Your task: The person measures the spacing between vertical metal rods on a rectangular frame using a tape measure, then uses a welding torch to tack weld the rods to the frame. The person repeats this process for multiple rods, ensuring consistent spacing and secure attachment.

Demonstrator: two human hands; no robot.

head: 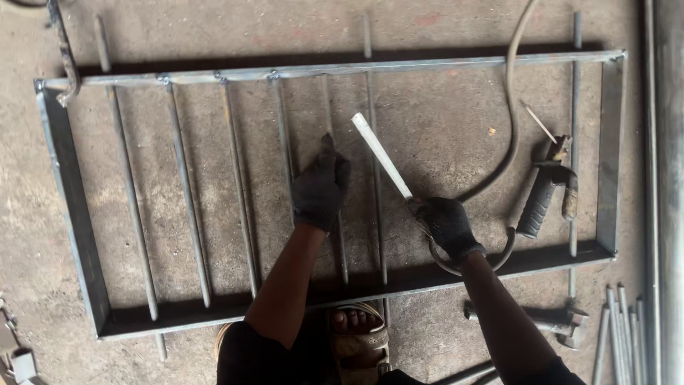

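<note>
A rectangular steel frame [71,192] lies flat on the concrete floor [442,121], thin bars across it. Nearest, a sandalled foot [356,335]. The gloved right hand [447,224] is closed around a white-tipped welding rod [381,153]; the gloved left hand [319,187] presses one upright bar [332,107], fingers extended. An electrode holder [545,189] lies beyond.

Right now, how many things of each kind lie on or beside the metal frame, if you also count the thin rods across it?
Metal frame: 1
Thin rods across it: 7
White stick in the right hand: 1
Electrode holder: 1
Hammer: 1
Total: 11
</note>
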